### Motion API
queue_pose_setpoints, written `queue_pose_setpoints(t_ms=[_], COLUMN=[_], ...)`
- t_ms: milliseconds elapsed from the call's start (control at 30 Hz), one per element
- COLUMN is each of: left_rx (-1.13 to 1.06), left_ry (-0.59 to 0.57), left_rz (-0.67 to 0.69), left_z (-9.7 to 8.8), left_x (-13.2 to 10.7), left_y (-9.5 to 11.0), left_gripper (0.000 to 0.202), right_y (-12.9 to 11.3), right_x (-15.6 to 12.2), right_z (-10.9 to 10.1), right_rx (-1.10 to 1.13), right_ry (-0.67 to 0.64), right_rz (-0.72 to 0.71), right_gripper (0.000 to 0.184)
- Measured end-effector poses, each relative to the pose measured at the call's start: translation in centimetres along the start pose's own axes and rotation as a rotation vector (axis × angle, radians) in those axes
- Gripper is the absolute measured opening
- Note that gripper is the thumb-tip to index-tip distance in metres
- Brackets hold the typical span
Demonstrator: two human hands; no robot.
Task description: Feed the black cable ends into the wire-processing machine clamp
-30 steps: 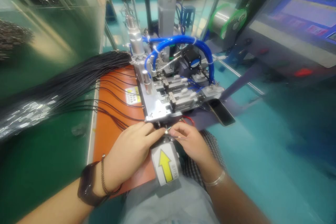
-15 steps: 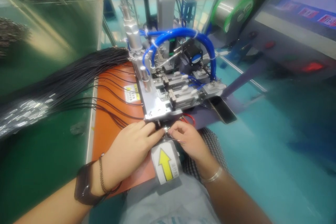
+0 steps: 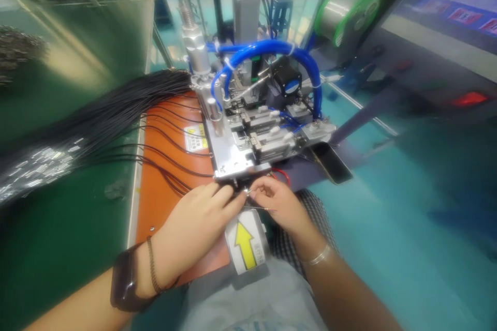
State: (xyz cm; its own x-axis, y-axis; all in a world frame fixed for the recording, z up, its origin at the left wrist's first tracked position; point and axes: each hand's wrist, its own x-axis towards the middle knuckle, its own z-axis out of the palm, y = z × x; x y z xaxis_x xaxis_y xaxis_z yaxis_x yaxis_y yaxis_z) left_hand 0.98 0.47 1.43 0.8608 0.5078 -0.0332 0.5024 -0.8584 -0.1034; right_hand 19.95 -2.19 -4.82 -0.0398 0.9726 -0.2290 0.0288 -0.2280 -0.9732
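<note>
My left hand (image 3: 196, 222) and my right hand (image 3: 276, 202) meet at the front edge of a metal wire-processing fixture (image 3: 233, 158), which carries small slide clamps. The left fingers pinch at that edge, over black wires (image 3: 171, 163) fanning across an orange mat (image 3: 166, 207). The right thumb and fingertips pinch a thin wire end (image 3: 259, 208) close to the left fingertips. The exact contact point is small and partly hidden by my fingers. A white label with a yellow arrow (image 3: 245, 244) hangs just below my hands.
Blue pneumatic tubing (image 3: 264, 46) arches over the fixture, with a grey cylinder (image 3: 245, 10) behind it. A long black wire bundle (image 3: 116, 119) lies on the green bench mat (image 3: 58, 212). A phone (image 3: 331, 163) sits at the fixture's right, near a wire spool (image 3: 345, 18) and a machine screen (image 3: 454, 5).
The view has drifted slightly, moving the fixture a little up and right. My left fingers have moved closer to the fixture's edge, and both hands remain together there.
</note>
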Motion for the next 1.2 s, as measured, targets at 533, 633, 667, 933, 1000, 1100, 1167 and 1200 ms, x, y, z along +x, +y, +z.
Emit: queue_pose_setpoints(t_ms=[533, 633, 667, 933, 1000, 1100, 1167, 1200], left_rx=[-0.083, -0.068, -0.051, -0.044, -0.044, -0.016, 0.022, 0.038], left_ry=[-0.011, -0.007, -0.008, -0.104, -0.100, -0.067, -0.065, -0.073], left_rz=[-0.096, -0.170, -0.183, -0.256, -0.267, -0.250, -0.253, -0.261], left_z=[-0.8, -1.1, -1.2, -1.9, -1.9, -1.8, -1.7, -1.7], left_x=[-0.1, -0.6, -0.7, -0.4, -0.4, -0.5, -0.6, -0.7], left_y=[0.1, -0.1, -0.1, 1.3, 1.8, 2.5, 3.0, 3.2], left_gripper=[0.033, 0.021, 0.021, 0.026, 0.027, 0.026, 0.027, 0.029], right_y=[0.6, 0.0, -0.2, -1.0, -0.9, -0.7, -0.7, -0.7], right_x=[0.3, -0.1, -0.1, -0.1, 0.1, 0.3, 0.2, 0.1], right_z=[0.9, 0.4, 0.2, 0.1, 0.3, 0.6, 0.5, 0.5], right_rx=[0.073, -0.066, -0.119, -0.338, -0.299, -0.201, -0.174, -0.188], right_ry=[0.037, 0.011, 0.017, 0.119, 0.125, 0.101, 0.107, 0.116], right_rz=[-0.003, -0.124, -0.178, -0.249, -0.172, -0.039, -0.023, -0.052], right_gripper=[0.011, 0.019, 0.019, 0.011, 0.010, 0.009, 0.007, 0.006])
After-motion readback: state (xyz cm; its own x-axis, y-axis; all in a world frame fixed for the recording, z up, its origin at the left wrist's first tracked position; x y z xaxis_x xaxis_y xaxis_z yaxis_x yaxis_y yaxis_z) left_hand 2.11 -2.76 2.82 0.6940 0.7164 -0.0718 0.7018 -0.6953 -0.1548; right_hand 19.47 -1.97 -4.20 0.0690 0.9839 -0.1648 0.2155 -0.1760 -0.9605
